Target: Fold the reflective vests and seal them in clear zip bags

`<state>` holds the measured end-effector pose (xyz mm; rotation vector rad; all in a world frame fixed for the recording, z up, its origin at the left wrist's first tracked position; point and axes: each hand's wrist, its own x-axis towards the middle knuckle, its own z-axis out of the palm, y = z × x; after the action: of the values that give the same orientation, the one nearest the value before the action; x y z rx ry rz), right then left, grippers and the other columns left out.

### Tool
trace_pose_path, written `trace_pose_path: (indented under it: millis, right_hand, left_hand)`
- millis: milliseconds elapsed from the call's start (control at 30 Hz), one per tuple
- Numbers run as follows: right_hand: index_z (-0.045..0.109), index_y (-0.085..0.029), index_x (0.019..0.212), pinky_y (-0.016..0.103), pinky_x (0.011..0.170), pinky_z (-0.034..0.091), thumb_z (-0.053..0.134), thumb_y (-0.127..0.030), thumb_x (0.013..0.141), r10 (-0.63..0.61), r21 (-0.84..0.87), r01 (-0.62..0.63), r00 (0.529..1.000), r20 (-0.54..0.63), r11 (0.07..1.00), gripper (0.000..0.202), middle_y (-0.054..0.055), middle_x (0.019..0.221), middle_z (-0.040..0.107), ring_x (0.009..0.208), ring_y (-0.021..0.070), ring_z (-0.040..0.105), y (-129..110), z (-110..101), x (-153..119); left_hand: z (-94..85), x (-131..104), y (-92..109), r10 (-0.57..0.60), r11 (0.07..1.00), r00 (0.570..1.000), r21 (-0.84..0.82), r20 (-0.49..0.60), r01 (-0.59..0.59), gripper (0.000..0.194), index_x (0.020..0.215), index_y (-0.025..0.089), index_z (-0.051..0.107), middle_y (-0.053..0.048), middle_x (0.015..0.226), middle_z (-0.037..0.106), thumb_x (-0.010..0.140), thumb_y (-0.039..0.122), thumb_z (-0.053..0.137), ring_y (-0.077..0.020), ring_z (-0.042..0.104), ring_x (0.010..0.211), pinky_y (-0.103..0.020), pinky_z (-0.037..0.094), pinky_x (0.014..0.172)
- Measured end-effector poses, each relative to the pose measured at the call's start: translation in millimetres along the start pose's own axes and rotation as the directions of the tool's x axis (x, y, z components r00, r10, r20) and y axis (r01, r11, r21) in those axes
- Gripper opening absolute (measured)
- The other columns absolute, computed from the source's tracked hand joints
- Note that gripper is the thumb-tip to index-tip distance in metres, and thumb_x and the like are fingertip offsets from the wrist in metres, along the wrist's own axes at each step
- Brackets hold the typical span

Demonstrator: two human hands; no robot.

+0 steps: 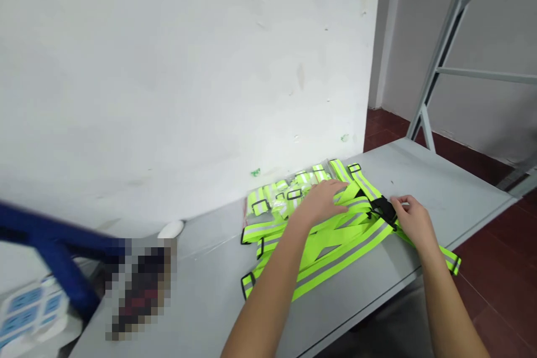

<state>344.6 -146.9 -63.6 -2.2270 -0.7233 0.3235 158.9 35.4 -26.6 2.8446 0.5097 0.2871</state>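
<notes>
Left hand [322, 201]: fingers spread over yellow straps [350, 254] | right hand [413, 221]: fingers bent at black buckle [383, 209], from here I can't tell if gripping | straps lie on grey table [201, 302] near wall [188, 78]

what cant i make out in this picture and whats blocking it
All in the head view:
- Reflective straps: partly hidden by the left hand and forearm.
- Right hand: its curled fingers hide whether it grips the black buckle or straps beside it.
- Pixelated item: mosaic hides what it is.
- White-and-blue item: blurred, cut off by the left edge.
- Grey metal frame: top cut off by the upper edge.
</notes>
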Motion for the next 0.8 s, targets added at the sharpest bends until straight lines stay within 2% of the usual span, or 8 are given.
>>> trace_pose_path:
  millis: [100, 200, 367, 433, 500, 567, 667, 800]
  right_hand:
    - [0.06, -0.023, 0.08, 0.029, 0.055, 0.036, 0.043, -0.057, 0.083, -0.021, -0.126, 0.022, 1.0, 0.01, 0.992, 0.038, 0.005, 0.067, 0.067, 0.062, 0.023, 0.058, 3.3, 7.8, -3.2]
    - [0.063, -0.024, 0.086, 0.03, 0.053, 0.034, 0.039, -0.056, 0.085, -0.05, -0.233, 0.051, 0.999, 0.014, 0.971, 0.04, 0.008, 0.076, 0.069, 0.065, 0.0249, 0.06, 4.3, 15.2, -7.2]
    - [0.063, -0.025, 0.092, 0.032, 0.054, 0.037, 0.036, -0.057, 0.087, -0.053, -0.305, 0.068, 0.997, 0.059, 0.95, 0.042, 0.01, 0.08, 0.07, 0.069, 0.0277, 0.062, 6.3, 18.1, -8.1]
    - [0.062, -0.025, 0.093, 0.032, 0.054, 0.037, 0.035, -0.058, 0.088, -0.047, -0.32, 0.067, 0.996, 0.07, 0.945, 0.042, 0.01, 0.08, 0.07, 0.07, 0.0286, 0.062, 6.5, 17.7, -7.2]
    - [0.062, -0.026, 0.092, 0.032, 0.054, 0.037, 0.035, -0.058, 0.088, -0.047, -0.324, 0.067, 0.996, 0.069, 0.944, 0.042, 0.009, 0.08, 0.071, 0.069, 0.0286, 0.062, 5.9, 17.4, -7.0]
    - [0.062, -0.025, 0.09, 0.032, 0.053, 0.037, 0.036, -0.057, 0.088, -0.054, -0.322, 0.071, 0.997, 0.061, 0.944, 0.041, 0.009, 0.079, 0.07, 0.068, 0.028, 0.062, 5.2, 17.2, -7.4]
    - [0.063, -0.024, 0.09, 0.032, 0.052, 0.036, 0.036, -0.055, 0.088, -0.073, -0.324, 0.087, 0.996, 0.055, 0.942, 0.041, 0.009, 0.076, 0.07, 0.066, 0.0267, 0.062, 4.8, 18.4, -8.6]
    - [0.061, -0.023, 0.093, 0.033, 0.057, 0.037, 0.035, -0.051, 0.089, -0.102, -0.324, 0.106, 0.994, 0.03, 0.94, 0.039, 0.009, 0.079, 0.07, 0.069, 0.0258, 0.062, 2.9, 23.6, -9.0]
  left_hand:
    - [-14.6, -35.4, -36.3, -0.278, 0.95, 0.96, 0.161, 0.036, 0.269, 0.093, 0.146, 0.033, 0.029, -0.011, 0.148, 0.04, 0.067, 0.046, 0.076, -0.039, 0.037, 0.134, -0.058, 0.034, 0.104]
    - [-14.4, -63.4, -58.4, -0.392, 0.902, 0.918, 0.218, 0.053, 0.373, 0.104, 0.149, 0.031, 0.019, -0.016, 0.149, 0.037, 0.064, 0.051, 0.075, -0.0418, 0.034, 0.135, -0.065, 0.027, 0.104]
    - [-25.1, -75.6, -74.0, -0.362, 0.901, 0.928, 0.219, -0.092, 0.373, 0.085, 0.144, 0.031, 0.03, -0.011, 0.13, 0.054, 0.071, 0.051, 0.068, -0.0319, 0.047, 0.123, -0.059, 0.018, 0.112]
    - [-35.1, -71.7, -81.2, -0.381, 0.882, 0.906, 0.222, -0.183, 0.415, 0.086, 0.146, 0.029, 0.029, -0.012, 0.136, 0.049, 0.072, 0.053, 0.066, -0.0331, 0.043, 0.127, -0.057, 0.02, 0.111]
    - [-40.8, -65.0, -89.3, -0.401, 0.859, 0.883, 0.234, -0.243, 0.455, 0.086, 0.149, 0.024, 0.021, -0.015, 0.148, 0.035, 0.077, 0.053, 0.06, -0.0351, 0.033, 0.135, -0.055, 0.024, 0.11]
    - [-38.0, -57.2, -95.8, -0.38, 0.861, 0.901, 0.274, -0.211, 0.428, 0.083, 0.151, 0.022, 0.014, -0.015, 0.154, 0.024, 0.083, 0.051, 0.053, -0.0345, 0.026, 0.139, -0.055, 0.022, 0.111]
    - [-22.1, -47.7, -100.0, -0.322, 0.89, 0.941, 0.308, -0.1, 0.337, 0.076, 0.151, 0.023, 0.014, -0.013, 0.153, 0.029, 0.088, 0.051, 0.046, -0.0311, 0.027, 0.14, -0.055, 0.018, 0.112]
    - [-8.9, -43.6, -101.2, -0.313, 0.892, 0.947, 0.319, -0.075, 0.32, 0.081, 0.152, 0.022, 0.013, -0.015, 0.155, 0.025, 0.087, 0.064, 0.038, -0.0326, 0.025, 0.141, -0.055, 0.018, 0.112]
